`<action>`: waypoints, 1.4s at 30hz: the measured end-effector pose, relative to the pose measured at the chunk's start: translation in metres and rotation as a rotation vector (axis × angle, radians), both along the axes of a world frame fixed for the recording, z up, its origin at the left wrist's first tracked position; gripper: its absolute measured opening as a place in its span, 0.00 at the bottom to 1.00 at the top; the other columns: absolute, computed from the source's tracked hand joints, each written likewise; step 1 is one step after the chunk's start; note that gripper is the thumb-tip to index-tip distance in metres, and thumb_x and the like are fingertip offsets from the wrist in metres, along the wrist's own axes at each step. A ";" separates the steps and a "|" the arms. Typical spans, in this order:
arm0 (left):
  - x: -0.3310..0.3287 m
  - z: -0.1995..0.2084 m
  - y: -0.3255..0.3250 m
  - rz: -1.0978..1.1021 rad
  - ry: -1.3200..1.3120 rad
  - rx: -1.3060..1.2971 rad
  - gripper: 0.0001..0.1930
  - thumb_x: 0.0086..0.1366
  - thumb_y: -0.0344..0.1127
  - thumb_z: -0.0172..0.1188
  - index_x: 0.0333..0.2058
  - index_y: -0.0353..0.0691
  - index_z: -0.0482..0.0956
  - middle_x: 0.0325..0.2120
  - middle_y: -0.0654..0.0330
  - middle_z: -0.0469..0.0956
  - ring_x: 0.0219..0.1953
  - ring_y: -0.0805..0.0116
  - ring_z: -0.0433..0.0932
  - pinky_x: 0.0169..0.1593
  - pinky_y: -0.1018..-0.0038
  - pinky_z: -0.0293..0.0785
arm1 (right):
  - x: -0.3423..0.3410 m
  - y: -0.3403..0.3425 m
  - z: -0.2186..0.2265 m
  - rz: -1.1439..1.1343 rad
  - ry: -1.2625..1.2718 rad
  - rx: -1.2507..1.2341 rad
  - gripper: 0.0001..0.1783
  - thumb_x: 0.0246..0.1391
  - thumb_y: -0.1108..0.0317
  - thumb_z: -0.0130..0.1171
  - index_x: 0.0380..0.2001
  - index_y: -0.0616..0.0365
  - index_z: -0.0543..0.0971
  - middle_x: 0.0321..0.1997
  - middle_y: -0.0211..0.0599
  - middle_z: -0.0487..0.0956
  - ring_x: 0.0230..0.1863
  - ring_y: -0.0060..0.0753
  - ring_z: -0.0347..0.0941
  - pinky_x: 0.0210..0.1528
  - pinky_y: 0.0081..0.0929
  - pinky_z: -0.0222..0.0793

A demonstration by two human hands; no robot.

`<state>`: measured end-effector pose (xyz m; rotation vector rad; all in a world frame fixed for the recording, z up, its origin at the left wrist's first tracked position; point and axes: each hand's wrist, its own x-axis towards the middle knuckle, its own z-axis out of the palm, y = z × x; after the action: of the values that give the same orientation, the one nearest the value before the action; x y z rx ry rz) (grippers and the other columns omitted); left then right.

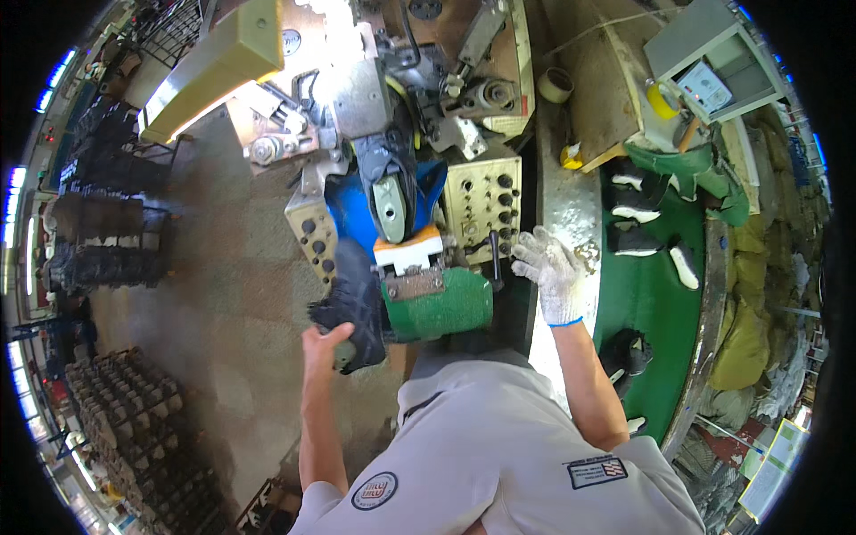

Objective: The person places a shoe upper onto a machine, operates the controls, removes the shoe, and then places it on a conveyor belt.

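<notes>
My bare left hand point(326, 345) is closed on one end of a black shoe upper point(358, 308), beside the left of the green rounded housing point(439, 303). Something greenish-grey, perhaps a shoe last, shows at the upper's lower end. My right hand point(555, 272) wears a whitish knit glove with a blue cuff. Its fingers are spread and hold nothing, just right of a black lever point(496, 259). In the machine's middle another dark upper point(386, 165) sits by a grey-green last-shaped piece point(390, 209), between blue guards point(343, 209).
A panel with black knobs point(483, 205) flanks the machine on the right. Farther right, a green conveyor belt point(642, 294) carries several black shoes with white soles. A yellow arm-like cover point(214, 71) juts out at upper left. Racks of dark shoes point(147, 437) stand at far left.
</notes>
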<state>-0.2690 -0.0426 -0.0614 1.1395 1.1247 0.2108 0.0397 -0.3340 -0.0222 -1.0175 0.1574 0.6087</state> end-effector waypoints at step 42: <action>0.244 0.060 0.042 -0.136 0.416 1.118 0.39 0.46 0.59 0.78 0.17 0.19 0.72 0.15 0.50 0.71 0.23 0.58 0.69 0.32 0.57 0.71 | 0.204 -0.623 -0.180 -0.195 0.115 -1.648 0.40 0.53 0.39 0.60 0.55 0.64 0.79 0.58 0.57 0.78 0.60 0.54 0.74 0.63 0.41 0.68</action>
<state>-0.0248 -0.0010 -0.0015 2.3213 1.3022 0.5519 0.2435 -0.9568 -0.2026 -2.4986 0.9470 0.2522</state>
